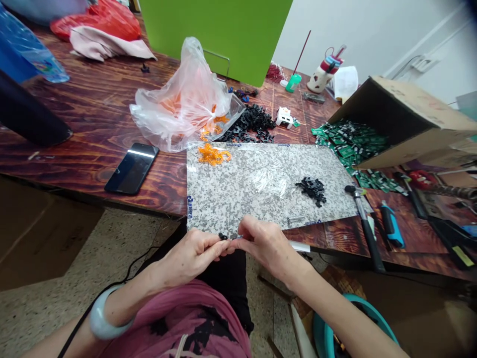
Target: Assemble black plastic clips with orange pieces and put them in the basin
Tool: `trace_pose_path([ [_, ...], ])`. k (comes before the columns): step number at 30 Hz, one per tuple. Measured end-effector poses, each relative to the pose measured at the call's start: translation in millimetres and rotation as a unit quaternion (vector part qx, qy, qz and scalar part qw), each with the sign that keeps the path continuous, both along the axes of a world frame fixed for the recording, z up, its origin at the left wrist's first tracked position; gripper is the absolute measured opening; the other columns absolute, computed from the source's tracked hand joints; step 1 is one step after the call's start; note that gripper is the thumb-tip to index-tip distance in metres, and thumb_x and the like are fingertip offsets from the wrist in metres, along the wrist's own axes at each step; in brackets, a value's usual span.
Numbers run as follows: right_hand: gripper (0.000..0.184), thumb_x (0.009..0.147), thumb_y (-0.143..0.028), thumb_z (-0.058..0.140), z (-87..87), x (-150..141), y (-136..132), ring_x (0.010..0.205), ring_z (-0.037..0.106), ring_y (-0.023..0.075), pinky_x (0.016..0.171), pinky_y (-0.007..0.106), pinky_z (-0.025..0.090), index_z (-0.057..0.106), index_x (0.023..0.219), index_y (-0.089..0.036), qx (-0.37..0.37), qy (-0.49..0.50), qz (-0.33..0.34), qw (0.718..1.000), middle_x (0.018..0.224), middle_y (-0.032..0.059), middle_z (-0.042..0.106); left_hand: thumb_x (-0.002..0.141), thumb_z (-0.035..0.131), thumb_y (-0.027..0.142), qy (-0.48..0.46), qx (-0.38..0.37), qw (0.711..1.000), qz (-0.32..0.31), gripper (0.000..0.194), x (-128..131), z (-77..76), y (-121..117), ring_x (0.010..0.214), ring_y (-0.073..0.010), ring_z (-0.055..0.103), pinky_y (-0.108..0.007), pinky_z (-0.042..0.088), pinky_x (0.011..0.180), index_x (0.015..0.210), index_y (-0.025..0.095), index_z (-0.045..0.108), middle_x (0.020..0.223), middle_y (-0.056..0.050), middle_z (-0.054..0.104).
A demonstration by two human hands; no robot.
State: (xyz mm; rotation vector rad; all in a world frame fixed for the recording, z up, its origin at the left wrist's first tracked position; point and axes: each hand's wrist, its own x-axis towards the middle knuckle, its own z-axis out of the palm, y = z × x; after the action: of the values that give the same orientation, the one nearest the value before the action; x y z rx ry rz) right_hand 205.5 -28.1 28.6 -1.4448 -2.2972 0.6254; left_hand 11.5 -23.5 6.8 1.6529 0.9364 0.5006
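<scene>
My left hand (pixel 194 253) and my right hand (pixel 263 243) meet at the near edge of a speckled grey board (pixel 238 199). Left fingers pinch a small black plastic part (pixel 222 236). Right fingers are pinched together against it, holding something small I cannot make out. On the board lie a small pile of black parts (pixel 312 189), a cluster of orange parts (pixel 212 155) and several clear plastic pieces (pixel 270 179). A pale bangle (pixel 102 318) is on my left wrist.
A dark wooden table (pixel 93 114) holds a phone (pixel 132 168), a plastic bag with orange parts (pixel 186 102), a heap of black parts (pixel 253 122), a tipped cardboard box (pixel 402 119) spilling green pieces (pixel 348 144), a hammer (pixel 363 219) and a blue tool (pixel 391 226). A green panel (pixel 216 35) stands behind.
</scene>
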Motion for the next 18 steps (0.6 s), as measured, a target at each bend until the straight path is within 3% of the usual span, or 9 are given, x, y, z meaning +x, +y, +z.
trace_pose_path([
  [3,0.031,0.078,-0.042,0.067,-8.5,5.4,1.9,0.05,0.045,0.0085,0.047,0.02,0.031,0.05,0.067,-0.018,0.004,0.05,0.01,0.999,0.057,-0.0039,0.053,0.088,0.05,0.03,-0.031,-0.087,0.996,-0.013,0.032,-2.1,3.5,4.4,0.058,-0.0136,0.063,-0.019,0.049,0.055,0.073,0.014,0.073,0.065,-0.005,0.072],
  [7,0.036,0.069,-0.049,0.072,-12.0,12.4,0.2,0.05,0.044,0.0073,0.047,0.019,0.035,0.058,0.077,-0.017,-0.081,0.154,-0.035,0.984,0.063,-0.0034,0.056,0.087,0.052,0.037,-0.093,-0.175,0.98,0.009,0.033,-3.1,5.9,9.1,0.059,-0.0148,0.065,-0.021,0.051,0.055,0.077,0.012,0.072,0.072,-0.009,0.075],
  [10,0.038,0.067,-0.046,0.075,-9.5,13.3,-2.8,0.052,0.047,0.0077,0.048,0.019,0.039,0.061,0.086,-0.017,-0.122,0.193,-0.049,0.972,0.069,-0.0023,0.059,0.085,0.055,0.04,-0.112,-0.188,0.975,0.039,0.032,-2.8,5.6,11.6,0.06,-0.0157,0.066,-0.021,0.051,0.054,0.078,0.012,0.071,0.073,-0.01,0.075],
  [18,0.02,0.082,-0.033,0.062,-5.3,5.2,-7.0,0.07,0.06,0.0125,0.061,0.022,0.048,0.065,0.093,-0.017,-0.146,0.212,-0.043,0.965,0.08,0.0027,0.067,0.084,0.057,0.037,-0.106,-0.175,0.977,0.056,0.03,-2.5,1.7,12.3,0.058,-0.0145,0.064,-0.021,0.05,0.053,0.077,0.012,0.071,0.07,-0.008,0.074],
])
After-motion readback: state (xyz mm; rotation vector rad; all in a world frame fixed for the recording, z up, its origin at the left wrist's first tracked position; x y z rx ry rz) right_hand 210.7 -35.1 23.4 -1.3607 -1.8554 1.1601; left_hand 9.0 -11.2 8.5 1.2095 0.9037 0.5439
